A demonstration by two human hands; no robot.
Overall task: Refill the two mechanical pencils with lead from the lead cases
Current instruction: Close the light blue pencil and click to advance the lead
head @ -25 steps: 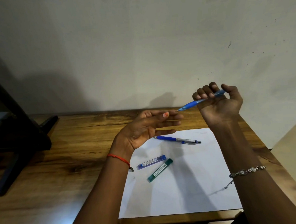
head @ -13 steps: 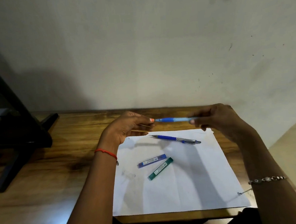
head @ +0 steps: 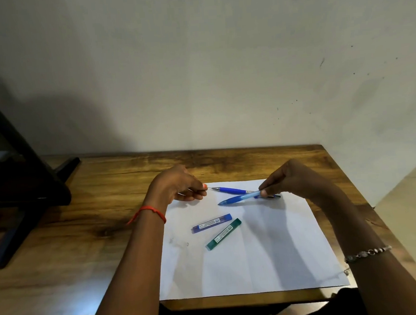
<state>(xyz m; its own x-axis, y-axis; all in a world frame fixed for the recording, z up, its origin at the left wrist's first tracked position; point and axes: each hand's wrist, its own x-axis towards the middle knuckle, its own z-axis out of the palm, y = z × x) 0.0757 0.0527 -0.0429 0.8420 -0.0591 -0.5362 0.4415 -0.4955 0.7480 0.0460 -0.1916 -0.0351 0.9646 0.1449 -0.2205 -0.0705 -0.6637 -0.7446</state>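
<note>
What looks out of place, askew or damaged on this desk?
Nothing is spilled or broken. The only oddity is a few faint grey smudges on the white paper, left of the green lead case. The light-blue pencil in the right hand crosses the dark-blue pencil.

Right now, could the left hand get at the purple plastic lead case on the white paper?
Probably yes: the left hand hovers near the purple plastic lead case, with only bare white paper between them.
</note>
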